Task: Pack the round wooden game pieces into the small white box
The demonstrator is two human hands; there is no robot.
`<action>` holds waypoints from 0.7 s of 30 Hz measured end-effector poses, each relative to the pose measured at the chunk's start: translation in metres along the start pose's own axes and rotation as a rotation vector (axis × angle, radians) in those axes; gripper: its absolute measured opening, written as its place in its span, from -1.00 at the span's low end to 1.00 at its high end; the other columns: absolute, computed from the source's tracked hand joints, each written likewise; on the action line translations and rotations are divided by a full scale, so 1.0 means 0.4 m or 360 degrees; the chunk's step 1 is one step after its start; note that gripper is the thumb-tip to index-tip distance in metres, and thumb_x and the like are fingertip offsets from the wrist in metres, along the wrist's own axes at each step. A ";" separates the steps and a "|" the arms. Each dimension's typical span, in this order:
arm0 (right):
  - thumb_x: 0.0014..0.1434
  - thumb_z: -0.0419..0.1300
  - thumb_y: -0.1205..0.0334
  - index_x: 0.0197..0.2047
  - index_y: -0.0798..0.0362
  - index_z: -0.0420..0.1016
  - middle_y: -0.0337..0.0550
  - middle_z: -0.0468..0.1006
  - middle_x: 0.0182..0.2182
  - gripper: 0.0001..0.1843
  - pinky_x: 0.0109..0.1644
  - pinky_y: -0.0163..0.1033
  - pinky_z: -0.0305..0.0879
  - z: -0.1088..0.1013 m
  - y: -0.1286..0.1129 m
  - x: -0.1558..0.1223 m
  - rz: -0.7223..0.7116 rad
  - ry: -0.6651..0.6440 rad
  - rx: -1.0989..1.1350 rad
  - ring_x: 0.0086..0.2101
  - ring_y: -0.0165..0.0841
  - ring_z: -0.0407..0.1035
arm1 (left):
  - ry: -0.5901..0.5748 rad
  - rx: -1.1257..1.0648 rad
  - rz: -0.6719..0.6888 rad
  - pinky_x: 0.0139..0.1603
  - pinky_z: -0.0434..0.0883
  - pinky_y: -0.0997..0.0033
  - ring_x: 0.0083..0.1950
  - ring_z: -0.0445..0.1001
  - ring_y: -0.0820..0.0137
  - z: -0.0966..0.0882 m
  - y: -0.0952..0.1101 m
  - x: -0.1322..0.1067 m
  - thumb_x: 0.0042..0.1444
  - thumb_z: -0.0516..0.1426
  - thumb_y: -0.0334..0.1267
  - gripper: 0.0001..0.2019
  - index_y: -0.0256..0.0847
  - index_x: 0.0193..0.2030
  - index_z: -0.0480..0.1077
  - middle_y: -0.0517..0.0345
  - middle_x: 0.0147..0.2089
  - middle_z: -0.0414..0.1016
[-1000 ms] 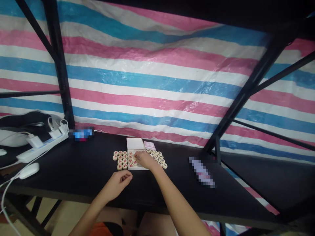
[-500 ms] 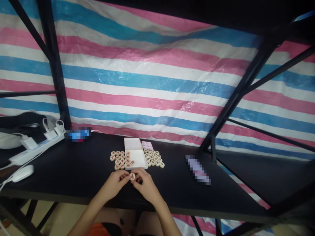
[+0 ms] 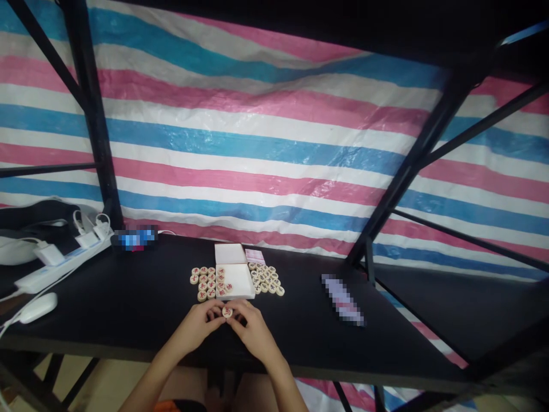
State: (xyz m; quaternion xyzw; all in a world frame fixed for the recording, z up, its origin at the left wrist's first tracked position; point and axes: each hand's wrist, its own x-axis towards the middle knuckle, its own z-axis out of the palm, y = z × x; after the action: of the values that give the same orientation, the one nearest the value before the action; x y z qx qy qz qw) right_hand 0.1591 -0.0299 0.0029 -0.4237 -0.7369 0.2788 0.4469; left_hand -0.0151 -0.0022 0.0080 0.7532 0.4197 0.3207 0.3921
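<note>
My left hand (image 3: 201, 323) and my right hand (image 3: 251, 325) meet in front of the box, pinching a round Chinese chess piece (image 3: 227, 312) from both sides. Its face bears a red character and points up toward me. Just beyond lies an open white box (image 3: 241, 283), its lid (image 3: 230, 253) folded back. Inside, along the left and front, are several red-marked pieces (image 3: 221, 279). More red-marked pieces (image 3: 203, 280) sit in rows left of the box. Dark-marked pieces (image 3: 266, 279) are grouped at its right.
A pink-and-white paper (image 3: 255, 256) lies behind the dark-marked pieces. On the black table (image 3: 141, 309), a blurred-out phone-like object (image 3: 343, 300) lies at right. A power strip (image 3: 64, 263) with chargers and a white rounded device (image 3: 39, 308) are at left. Black metal posts frame striped sheeting.
The piece between my fingers has turned so its red character reads differently. Both hands stay together in front of the box. The whole view has shifted slightly.
</note>
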 end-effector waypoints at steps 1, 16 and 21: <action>0.12 0.14 0.41 -0.16 -0.04 0.49 -0.18 0.50 -0.20 -0.76 -0.18 -0.29 0.34 0.000 -0.003 0.000 -0.0010 -0.0014 -0.0013 -0.27 -0.37 0.40 | 0.0002 0.0000 -0.0017 -0.36 0.30 0.50 -0.38 0.42 0.40 0.000 -0.002 0.001 0.03 0.13 -0.28 -0.70 -0.24 -0.07 0.44 0.13 -0.28 0.59; 0.14 0.12 0.40 -0.17 -0.02 0.48 -0.18 0.50 -0.19 -0.78 -0.19 -0.30 0.34 0.003 -0.001 -0.007 0.0022 -0.0038 -0.0127 -0.34 -0.40 0.39 | -0.0031 0.0012 -0.0047 -0.34 0.32 0.49 -0.36 0.44 0.38 -0.004 0.017 0.000 0.02 0.12 -0.29 -0.72 -0.25 -0.11 0.49 0.12 -0.30 0.59; 0.15 0.11 0.40 -0.22 -0.03 0.48 -0.19 0.50 -0.18 -0.81 -0.18 -0.30 0.34 0.003 0.002 -0.008 -0.0026 -0.0030 -0.0120 -0.31 -0.40 0.40 | -0.0046 0.0009 0.0003 -0.34 0.32 0.51 -0.34 0.45 0.39 -0.006 0.015 0.001 0.05 0.11 -0.29 -0.74 -0.22 -0.11 0.48 0.14 -0.28 0.59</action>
State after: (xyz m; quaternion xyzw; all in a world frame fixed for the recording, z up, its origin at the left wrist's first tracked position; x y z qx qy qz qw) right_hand 0.1591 -0.0325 0.0001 -0.4316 -0.7544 0.2513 0.4261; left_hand -0.0146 -0.0031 0.0147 0.7593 0.4141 0.3090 0.3957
